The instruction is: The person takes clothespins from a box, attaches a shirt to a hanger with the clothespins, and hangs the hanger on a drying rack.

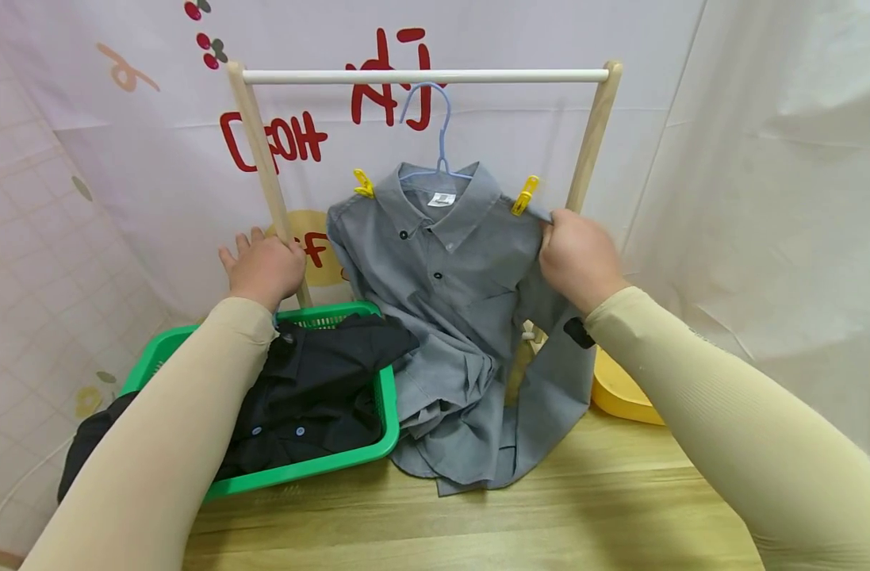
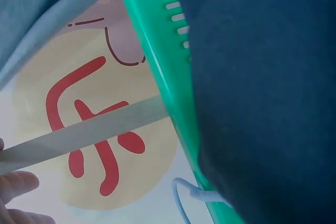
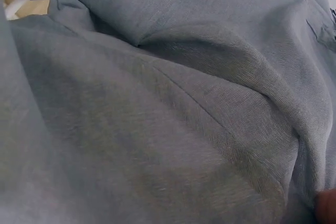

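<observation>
A grey button-up shirt (image 1: 470,277) hangs on a light blue hanger (image 1: 443,135), whose hook top lies right at the white bar in the head view. Yellow clothespins (image 1: 363,183) clip both shoulders. My right hand (image 1: 580,258) pinches the shirt at the shoulder on the right, its fingers curled into the cloth. In the right wrist view, grey fabric (image 3: 157,114) fills nearly everything, with a fingertip at the lower right corner. My left hand (image 1: 263,270) rests at the rack's left wooden post (image 1: 262,151), several fingers stretched out past it.
A green basket (image 1: 299,473) with dark garments (image 1: 313,381) stands on the wooden table (image 1: 477,531) at left, its edge against the shirt. A yellow container (image 1: 623,392) sits behind my right forearm. Printed white cloth hangs behind the rack.
</observation>
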`<state>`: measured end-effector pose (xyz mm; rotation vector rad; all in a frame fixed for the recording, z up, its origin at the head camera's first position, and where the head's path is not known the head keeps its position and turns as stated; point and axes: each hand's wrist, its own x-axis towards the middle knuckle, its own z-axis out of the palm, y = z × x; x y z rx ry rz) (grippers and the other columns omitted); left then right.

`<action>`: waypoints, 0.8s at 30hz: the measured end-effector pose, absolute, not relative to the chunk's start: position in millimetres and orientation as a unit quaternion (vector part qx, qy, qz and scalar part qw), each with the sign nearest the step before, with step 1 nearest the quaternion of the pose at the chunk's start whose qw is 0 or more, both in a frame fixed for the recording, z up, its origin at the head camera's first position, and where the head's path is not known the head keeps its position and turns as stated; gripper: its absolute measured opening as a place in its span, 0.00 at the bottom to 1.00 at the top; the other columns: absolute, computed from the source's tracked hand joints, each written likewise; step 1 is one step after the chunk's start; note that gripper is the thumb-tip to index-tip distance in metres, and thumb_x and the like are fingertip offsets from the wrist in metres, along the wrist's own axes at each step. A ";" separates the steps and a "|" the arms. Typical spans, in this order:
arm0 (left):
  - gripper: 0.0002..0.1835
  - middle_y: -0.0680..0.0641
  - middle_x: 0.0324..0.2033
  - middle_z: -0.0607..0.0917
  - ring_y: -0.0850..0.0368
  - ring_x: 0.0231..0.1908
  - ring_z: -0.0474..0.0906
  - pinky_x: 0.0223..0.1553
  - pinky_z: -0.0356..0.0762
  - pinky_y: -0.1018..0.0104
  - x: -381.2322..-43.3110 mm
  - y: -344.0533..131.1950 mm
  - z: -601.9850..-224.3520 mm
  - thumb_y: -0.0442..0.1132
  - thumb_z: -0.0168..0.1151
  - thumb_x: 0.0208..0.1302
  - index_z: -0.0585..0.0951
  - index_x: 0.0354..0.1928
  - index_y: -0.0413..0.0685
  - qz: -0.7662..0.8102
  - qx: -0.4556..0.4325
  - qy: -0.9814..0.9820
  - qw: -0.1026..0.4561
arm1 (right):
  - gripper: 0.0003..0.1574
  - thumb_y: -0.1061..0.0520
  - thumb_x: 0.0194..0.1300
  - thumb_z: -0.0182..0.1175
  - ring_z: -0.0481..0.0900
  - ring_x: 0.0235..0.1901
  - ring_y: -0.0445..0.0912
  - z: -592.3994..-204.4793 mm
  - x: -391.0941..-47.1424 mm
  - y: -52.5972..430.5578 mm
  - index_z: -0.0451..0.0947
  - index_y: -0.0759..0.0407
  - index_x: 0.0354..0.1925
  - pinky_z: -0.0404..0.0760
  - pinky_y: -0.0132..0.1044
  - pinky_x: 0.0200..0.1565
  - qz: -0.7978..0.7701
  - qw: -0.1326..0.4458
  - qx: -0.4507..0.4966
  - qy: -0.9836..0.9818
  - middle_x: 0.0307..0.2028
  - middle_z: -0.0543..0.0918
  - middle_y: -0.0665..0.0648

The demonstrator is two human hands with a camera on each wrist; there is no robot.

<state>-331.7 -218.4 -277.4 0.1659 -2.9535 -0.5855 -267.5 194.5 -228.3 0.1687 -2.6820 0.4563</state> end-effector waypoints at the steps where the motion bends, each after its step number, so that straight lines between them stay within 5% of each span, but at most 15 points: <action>1: 0.37 0.21 0.79 0.49 0.20 0.80 0.37 0.75 0.26 0.21 -331.7 -218.3 -277.5 0.53 0.35 0.80 0.80 0.59 0.23 -0.194 0.055 -0.977 0.062 | 0.20 0.58 0.82 0.40 0.76 0.28 0.63 -228.5 -269.4 193.0 0.69 0.63 0.31 0.76 0.54 0.34 0.162 0.208 0.061 -0.963 0.24 0.72 0.63; 24: 0.39 0.23 0.80 0.48 0.22 0.81 0.35 0.74 0.25 0.21 -333.4 -218.5 -279.1 0.56 0.32 0.81 0.82 0.57 0.26 -0.195 0.066 -0.978 0.042 | 0.22 0.55 0.84 0.41 0.78 0.32 0.63 -214.0 -296.2 148.4 0.71 0.63 0.34 0.78 0.54 0.39 0.176 0.191 0.081 -0.962 0.28 0.73 0.63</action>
